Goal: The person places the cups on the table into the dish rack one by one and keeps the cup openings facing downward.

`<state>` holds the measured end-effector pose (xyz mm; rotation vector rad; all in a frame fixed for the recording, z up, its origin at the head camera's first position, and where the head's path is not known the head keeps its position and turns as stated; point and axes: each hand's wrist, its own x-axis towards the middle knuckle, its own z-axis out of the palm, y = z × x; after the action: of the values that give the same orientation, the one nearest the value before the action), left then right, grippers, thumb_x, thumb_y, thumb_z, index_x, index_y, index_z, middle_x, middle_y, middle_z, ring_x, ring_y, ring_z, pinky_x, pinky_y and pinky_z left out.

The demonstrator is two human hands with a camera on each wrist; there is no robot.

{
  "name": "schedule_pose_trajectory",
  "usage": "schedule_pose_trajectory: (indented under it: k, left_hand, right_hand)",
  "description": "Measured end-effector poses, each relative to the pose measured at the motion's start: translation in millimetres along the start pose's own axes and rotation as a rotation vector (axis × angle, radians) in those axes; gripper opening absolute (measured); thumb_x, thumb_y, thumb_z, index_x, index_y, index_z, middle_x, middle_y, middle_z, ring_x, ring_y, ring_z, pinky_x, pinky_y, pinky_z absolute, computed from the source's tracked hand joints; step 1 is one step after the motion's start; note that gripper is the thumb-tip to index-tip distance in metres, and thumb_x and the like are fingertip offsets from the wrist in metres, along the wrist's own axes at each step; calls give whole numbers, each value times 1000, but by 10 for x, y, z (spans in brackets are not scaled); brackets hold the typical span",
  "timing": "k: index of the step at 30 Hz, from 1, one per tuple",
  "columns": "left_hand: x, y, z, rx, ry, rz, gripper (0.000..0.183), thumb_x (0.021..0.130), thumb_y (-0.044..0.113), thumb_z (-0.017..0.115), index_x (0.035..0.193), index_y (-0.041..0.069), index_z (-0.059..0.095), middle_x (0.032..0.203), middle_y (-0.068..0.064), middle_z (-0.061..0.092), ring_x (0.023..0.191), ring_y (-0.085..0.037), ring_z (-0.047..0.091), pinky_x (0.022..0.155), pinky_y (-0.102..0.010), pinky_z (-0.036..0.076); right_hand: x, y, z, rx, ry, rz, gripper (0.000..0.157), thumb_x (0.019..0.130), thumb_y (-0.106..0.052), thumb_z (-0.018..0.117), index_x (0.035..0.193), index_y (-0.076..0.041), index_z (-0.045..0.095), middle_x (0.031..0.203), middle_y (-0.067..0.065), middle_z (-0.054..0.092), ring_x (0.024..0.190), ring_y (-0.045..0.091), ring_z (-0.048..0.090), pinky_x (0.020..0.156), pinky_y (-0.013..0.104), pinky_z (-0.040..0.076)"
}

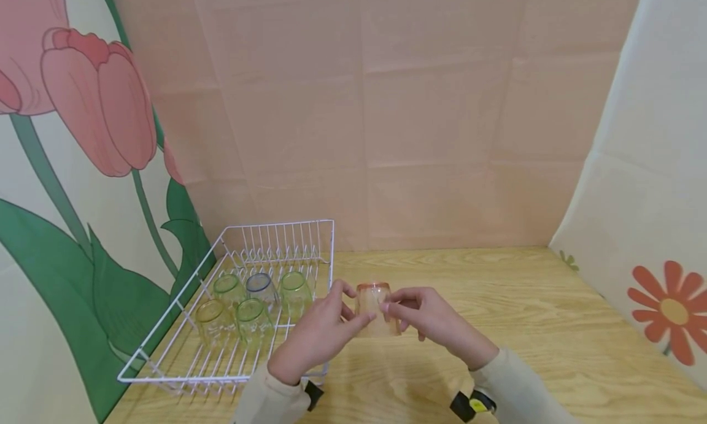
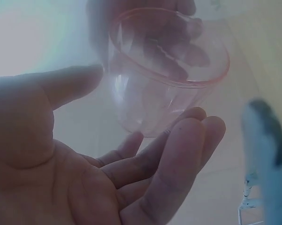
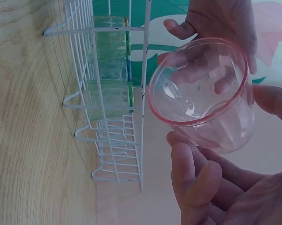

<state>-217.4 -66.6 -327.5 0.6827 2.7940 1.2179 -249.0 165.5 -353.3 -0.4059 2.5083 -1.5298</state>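
Note:
A clear drinking glass with a pinkish-orange tint [image 1: 377,326] is held mouth down above the table, between both hands. My left hand [image 1: 323,329] is at its left side, thumb towards the front and fingers curled beyond it. From the right, my right hand [image 1: 431,316] pinches the glass between thumb and fingers. The right wrist view shows the right thumb and fingertips [image 3: 183,154] against the wall of the pink-rimmed glass [image 3: 201,84]. In the left wrist view, the left thumb [image 2: 80,82] lies close beside the glass [image 2: 150,101]; its exact contact is unclear.
On the left stands a white wire dish rack [image 1: 333,246]. Several tinted glasses sit mouth down in it, including a green glass [image 1: 296,295], a blue glass [image 1: 261,286] and a yellowish glass [image 1: 212,319]. The wooden table [image 1: 525,326] extends right; a pinkish cloth [image 1: 420,135] hangs behind.

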Motion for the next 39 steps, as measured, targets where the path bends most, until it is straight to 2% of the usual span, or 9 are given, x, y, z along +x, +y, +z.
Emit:
schedule_pose_trajectory:
  k: [6,17,23,30,39]
  left_hand:
    - [2,-2,-9,-10,-4,-17,49,100,51,54,123,9,47,93,-4,71,73,-13,64,69,-39,52]
    - [19,-17,-12,-20,-1,0,49,102,52,49,120,7,49,90,-2,70,70,-10,61,66,-35,50]
    - [22,-21,-10,-49,-10,8,50,100,52,51,120,6,49,91,-1,69,70,-11,61,64,-33,50]
    - [35,-9,-3,-70,-17,-9,49,95,50,56,118,7,50,89,0,66,66,-12,60,59,-31,49]
    - [43,11,-20,-48,-13,-24,47,89,49,64,113,11,51,93,0,64,66,-12,60,58,-31,49]
  right_hand:
    - [-14,7,2,20,-12,-19,52,96,-40,66,131,-2,60,110,9,72,75,19,60,48,29,45]
    - [-58,-19,28,-3,-24,-55,49,93,-39,70,127,-5,62,102,8,68,78,22,60,50,30,48]
    - [-80,-46,20,-5,-48,-90,50,93,-37,69,128,-3,60,105,9,69,82,22,61,51,31,49]
    - [-89,-36,19,-30,-72,-140,44,92,-34,72,125,-7,63,101,8,68,82,24,60,52,36,51]
    - [-99,-38,31,-51,-100,-210,41,91,-31,73,126,-10,64,100,8,67,83,25,62,51,35,51]
